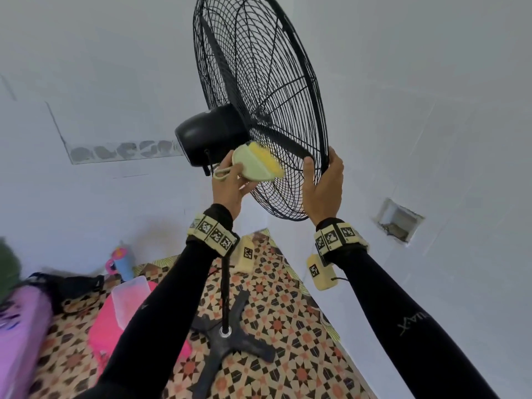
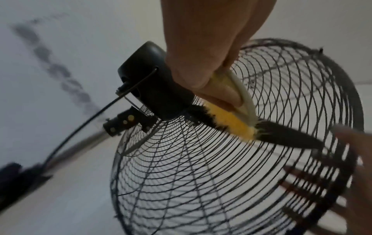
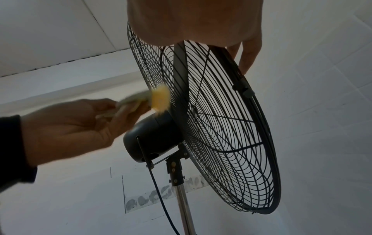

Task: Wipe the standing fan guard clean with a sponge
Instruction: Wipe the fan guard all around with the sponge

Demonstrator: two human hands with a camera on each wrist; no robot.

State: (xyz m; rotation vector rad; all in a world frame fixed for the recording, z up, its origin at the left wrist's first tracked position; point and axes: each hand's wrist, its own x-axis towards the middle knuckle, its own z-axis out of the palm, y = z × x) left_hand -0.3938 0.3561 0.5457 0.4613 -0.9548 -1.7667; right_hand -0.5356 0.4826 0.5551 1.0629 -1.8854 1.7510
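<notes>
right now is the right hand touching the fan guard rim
Touching: the head view shows the right hand gripping the fan guard rim, thumb and fingers on opposite sides.

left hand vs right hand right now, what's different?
The left hand holds the sponge against the back wires of the fan guard, near the motor housing. The right hand holds no tool; its grip is on the guard's rim, thumb on one side and fingers on the other. Both touch the guard and wear black sleeves.
</notes>
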